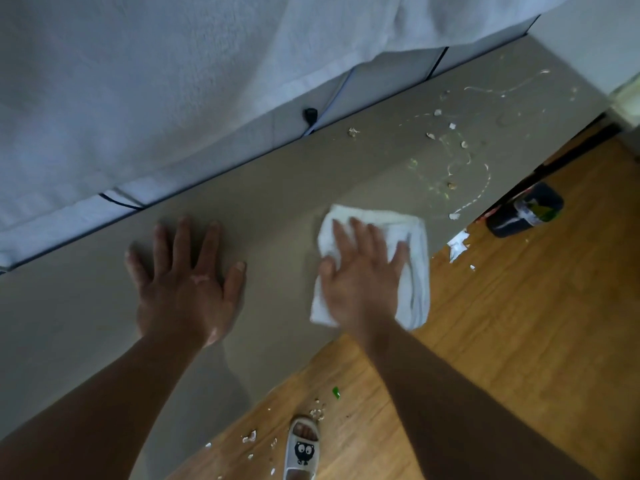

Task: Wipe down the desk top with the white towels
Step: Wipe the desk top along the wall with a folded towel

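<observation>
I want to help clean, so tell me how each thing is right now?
Left hand: flat on the desk, empty.
Right hand: pressing flat on the towel.
White towel: folded, at the desk's front edge.
Desk top: dirty on the far right, crumbs and smears.
Floor: littered with scraps.
Dark bottle: lying on the floor.

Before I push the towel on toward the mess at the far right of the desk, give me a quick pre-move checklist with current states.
1. Right hand flat on the white towel: ok.
2. Left hand braced flat on the desk top, empty: ok.
3. Towel fully on the desk: not ok, its near-right corner hangs over the edge.
4. Path to the crumbs and smears free of obstacles: ok.
5. Far right cleaned: not ok, residue remains.
6. Towel underside clean: cannot tell.
</observation>
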Available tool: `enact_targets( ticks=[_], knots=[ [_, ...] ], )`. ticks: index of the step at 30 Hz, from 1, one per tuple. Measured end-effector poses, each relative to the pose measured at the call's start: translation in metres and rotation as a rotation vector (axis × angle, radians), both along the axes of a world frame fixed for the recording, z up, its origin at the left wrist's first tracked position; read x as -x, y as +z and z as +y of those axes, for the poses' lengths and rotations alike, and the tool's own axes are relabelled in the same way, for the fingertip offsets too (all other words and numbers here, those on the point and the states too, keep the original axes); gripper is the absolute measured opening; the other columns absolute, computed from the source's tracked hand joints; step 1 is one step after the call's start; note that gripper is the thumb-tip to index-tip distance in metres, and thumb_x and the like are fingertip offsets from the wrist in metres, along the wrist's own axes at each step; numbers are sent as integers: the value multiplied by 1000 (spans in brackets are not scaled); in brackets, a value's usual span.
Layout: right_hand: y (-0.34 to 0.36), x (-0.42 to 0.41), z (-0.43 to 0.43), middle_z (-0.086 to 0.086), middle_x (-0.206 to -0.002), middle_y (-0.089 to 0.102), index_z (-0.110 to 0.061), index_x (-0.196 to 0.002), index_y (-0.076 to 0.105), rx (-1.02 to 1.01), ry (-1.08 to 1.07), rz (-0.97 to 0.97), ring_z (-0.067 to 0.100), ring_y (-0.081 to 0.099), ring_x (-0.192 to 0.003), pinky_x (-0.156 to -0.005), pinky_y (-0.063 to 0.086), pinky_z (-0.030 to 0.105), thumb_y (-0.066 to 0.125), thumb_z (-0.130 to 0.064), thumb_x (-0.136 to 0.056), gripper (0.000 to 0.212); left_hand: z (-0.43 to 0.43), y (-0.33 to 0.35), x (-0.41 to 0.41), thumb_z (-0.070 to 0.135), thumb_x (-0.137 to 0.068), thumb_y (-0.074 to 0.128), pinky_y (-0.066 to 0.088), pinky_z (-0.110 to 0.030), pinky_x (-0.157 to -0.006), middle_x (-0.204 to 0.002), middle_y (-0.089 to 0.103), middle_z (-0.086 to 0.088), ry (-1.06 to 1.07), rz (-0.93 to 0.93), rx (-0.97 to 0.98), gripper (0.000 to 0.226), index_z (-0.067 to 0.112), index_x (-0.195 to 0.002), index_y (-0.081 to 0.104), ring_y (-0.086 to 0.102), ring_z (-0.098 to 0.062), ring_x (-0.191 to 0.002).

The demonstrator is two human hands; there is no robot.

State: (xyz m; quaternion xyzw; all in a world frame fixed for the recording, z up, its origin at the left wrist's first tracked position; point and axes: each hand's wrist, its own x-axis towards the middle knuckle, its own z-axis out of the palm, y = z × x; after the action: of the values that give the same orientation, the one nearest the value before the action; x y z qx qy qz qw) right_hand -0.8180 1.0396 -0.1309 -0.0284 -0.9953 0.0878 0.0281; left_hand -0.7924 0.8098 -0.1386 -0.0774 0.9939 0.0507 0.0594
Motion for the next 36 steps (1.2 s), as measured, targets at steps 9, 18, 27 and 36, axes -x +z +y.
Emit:
enact_targets(
  ticks=[9, 18, 27, 36],
  knots=[
    [-1, -36, 21, -12, -154, 48, -38, -143, 55, 96, 417, 3, 16, 38, -147, -121, 19, 59, 49, -43, -93, 51, -1, -1, 0, 70, -99, 14, 15, -69, -123, -168, 26, -14, -6, 26, 6, 77, 28, -162, 27, 16, -41, -158],
    [-3, 41, 103, -8, -154, 50, -34, -145, 54, 35, 243, 8, 20, 41, -145, -122, 17, 59, 41, -47, -92, 56, -1, -3, 1, 71, -97, 14, 15, -67, -124, -169, 25, -13, 13, 36, 7, 79, 30, -163, 26, 16, -40, -158],
    [51, 68, 144, -8, -163, 37, -37, -159, 29, 216, 339, -416, 17, 30, -150, -124, 18, 40, 64, -36, -98, 70, 0, -1, 4, 75, -90, -1, 7, -63, -125, -175, 5, -8, 25, -60, 8, 87, 34, -166, 9, 0, -34, -162],
    [59, 45, 136, -2, -123, 65, -28, -132, 62, -86, 367, -237, 23, 57, -116, -101, 33, 41, 57, -34, -99, 33, 99, 36, -4, 42, -86, 58, 47, -47, -107, -130, 64, -18, -46, 44, -437, 55, 5, -127, 65, 59, -40, -124]
  ],
)
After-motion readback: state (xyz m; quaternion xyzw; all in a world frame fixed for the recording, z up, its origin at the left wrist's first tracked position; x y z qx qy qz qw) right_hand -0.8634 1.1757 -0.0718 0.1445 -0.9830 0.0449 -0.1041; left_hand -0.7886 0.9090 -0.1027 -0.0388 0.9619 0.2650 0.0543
